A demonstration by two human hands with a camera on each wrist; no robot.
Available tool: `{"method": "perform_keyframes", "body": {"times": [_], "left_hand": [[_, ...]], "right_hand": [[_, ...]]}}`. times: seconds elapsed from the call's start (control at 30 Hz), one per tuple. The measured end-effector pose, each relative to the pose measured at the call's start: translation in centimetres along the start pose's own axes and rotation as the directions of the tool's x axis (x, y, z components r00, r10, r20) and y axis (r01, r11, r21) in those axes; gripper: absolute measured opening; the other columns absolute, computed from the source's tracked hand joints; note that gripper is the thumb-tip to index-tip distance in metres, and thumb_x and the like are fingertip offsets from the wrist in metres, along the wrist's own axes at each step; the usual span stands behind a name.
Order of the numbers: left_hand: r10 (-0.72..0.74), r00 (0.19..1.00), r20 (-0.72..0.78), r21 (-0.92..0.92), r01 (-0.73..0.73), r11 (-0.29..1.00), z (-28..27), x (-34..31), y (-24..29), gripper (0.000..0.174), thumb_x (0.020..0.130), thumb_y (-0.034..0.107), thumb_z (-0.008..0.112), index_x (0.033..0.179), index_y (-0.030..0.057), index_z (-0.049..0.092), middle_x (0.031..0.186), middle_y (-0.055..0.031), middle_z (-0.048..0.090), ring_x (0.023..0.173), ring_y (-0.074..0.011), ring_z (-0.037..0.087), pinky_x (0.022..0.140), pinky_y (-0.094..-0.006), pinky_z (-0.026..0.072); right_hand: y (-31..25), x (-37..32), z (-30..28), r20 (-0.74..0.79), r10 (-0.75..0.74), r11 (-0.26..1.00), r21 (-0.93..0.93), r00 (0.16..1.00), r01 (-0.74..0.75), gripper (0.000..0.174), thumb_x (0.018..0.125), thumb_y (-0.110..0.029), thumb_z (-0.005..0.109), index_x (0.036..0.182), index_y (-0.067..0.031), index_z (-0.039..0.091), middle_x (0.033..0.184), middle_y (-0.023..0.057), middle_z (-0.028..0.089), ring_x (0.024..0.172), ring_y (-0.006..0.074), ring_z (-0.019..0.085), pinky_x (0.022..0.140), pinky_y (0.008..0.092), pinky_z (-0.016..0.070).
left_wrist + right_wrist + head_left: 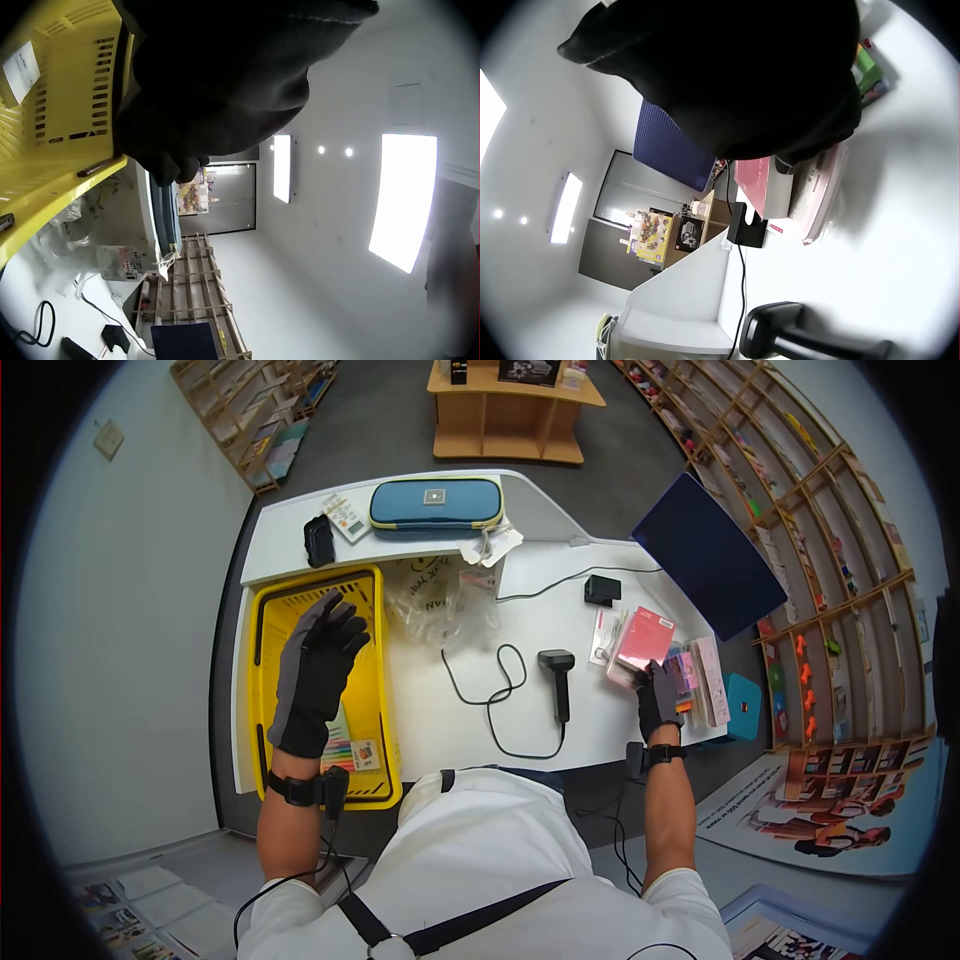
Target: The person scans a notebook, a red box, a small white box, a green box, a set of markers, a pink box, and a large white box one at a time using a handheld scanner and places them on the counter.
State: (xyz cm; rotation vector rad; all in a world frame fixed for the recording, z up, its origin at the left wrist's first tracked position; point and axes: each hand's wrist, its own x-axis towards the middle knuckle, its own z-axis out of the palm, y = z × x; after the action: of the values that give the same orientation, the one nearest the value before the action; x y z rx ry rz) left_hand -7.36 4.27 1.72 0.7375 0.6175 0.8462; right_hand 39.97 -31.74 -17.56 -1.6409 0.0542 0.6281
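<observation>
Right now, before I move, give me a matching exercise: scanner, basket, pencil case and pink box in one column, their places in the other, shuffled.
Things:
1. Scanner
2. Basket
3. Pencil case
4. Pink box

Places:
A. On the raised ledge
B. At the right hand's fingers
C. On the counter, between the hands
D. Beneath the left hand

Pairs: 1-C, 2-D, 3-A, 4-B

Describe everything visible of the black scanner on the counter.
The scanner is black, apparently hard plastic, with a wide head and slim handle. It lies on the white counter, head pointing away from the person. A thin black cable leaves the handle's end and loops leftward. Neither left hand nor right hand touches it.
</observation>
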Motion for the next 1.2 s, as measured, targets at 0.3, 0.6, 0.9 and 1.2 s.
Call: {"method": "perform_keyframes", "body": {"times": [0.3, 0.6, 0.9, 1.2], "left_hand": [[-0.076, 0.996, -0.049, -0.054, 0.073, 0.996, -3.5, -0.2, 0.3, 0.045, 0.113, 0.033, 0.056, 0.146, 0.0035, 0.062, 0.124, -0.0142, 0.072, 0.110, -0.0287, 0.071, 0.098, -0.0424, 0.0573], [-0.074, 0.976, -0.203, 0.139, 0.103, 0.985, -5.9, 2.2, 4.0, 0.044, 0.110, 0.042, 0.061, 0.132, 0.0051, 0.070, 0.117, -0.0134, 0.074, 0.107, -0.0263, 0.071, 0.094, -0.0417, 0.0571], [0.049, 0.945, -0.323, 0.922, 0.303, 0.243, -9.1, 5.1, 0.7, 0.090, 0.087, 0.060, 0.077, 0.152, 0.0003, 0.058, 0.136, -0.0235, 0.070, 0.125, -0.0285, 0.067, 0.108, -0.0349, 0.0520], [0.021, 0.974, -0.226, 0.909, 0.219, -0.356, -12.7, 7.5, -4.1, 0.106, 0.073, 0.053, 0.084, 0.158, 0.0021, 0.048, 0.145, -0.0274, 0.058, 0.131, -0.0424, 0.062, 0.110, -0.0473, 0.0521]], "right_hand": [[1.1, -1.5, 1.1, -0.152, -0.509, 0.860, -0.136, 0.847, 0.492, 0.051, 0.106, -0.026, 0.067, 0.149, 0.0009, 0.059, 0.125, 0.0094, 0.071, 0.109, 0.0177, 0.067, 0.092, 0.0329, 0.0538], [0.7, -10.4, 10.1, 0.194, -0.357, 0.850, -0.338, 0.914, 0.404, 0.068, 0.098, -0.028, 0.076, 0.154, 0.0040, 0.053, 0.125, 0.0133, 0.069, 0.110, 0.0203, 0.065, 0.098, 0.0361, 0.0519], [2.0, -11.3, 13.8, 0.380, -0.015, 0.870, -0.451, 0.925, 0.199, 0.063, 0.088, -0.026, 0.082, 0.143, -0.0015, 0.063, 0.095, 0.0053, 0.071, 0.081, 0.0182, 0.066, 0.074, 0.0368, 0.0563], [5.6, -6.6, 14.0, 0.337, -0.226, 0.752, -0.536, 0.914, 0.384, 0.048, 0.083, -0.021, 0.081, 0.126, -0.0014, 0.072, 0.103, 0.0103, 0.077, 0.084, 0.0207, 0.071, 0.074, 0.0378, 0.0577]]}}
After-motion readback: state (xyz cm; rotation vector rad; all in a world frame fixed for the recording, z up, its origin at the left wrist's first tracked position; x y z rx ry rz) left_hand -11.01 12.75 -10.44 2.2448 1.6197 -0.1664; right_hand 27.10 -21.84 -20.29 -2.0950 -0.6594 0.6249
